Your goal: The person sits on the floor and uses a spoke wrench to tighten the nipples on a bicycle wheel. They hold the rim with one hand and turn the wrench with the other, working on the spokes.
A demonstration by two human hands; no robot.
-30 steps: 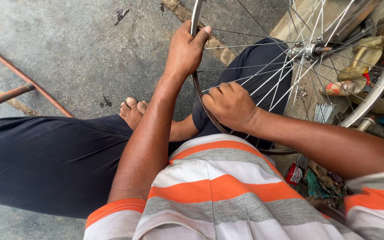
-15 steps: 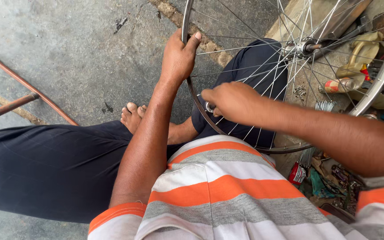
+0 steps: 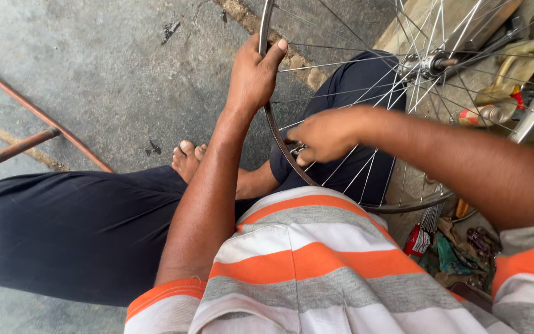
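A bare bicycle wheel rim (image 3: 277, 143) with thin metal spokes and a central hub (image 3: 426, 63) stands upright over my crossed legs. My left hand (image 3: 253, 74) grips the rim at its upper left, thumb hooked over the edge. My right hand (image 3: 322, 134) is closed at the rim's inner side lower down, pinching something small and metallic where a spoke meets the rim; what it is cannot be made out.
Rusty metal rods (image 3: 38, 133) lie on the concrete floor at the left. Small tools, packets and loose parts (image 3: 458, 244) are heaped at the lower right. A bottle and rags (image 3: 502, 93) sit behind the wheel. My bare foot (image 3: 186, 158) rests beside the rim.
My right hand has slid left and slightly up along the rim. My left hand keeps its grip on the rim's upper left edge.
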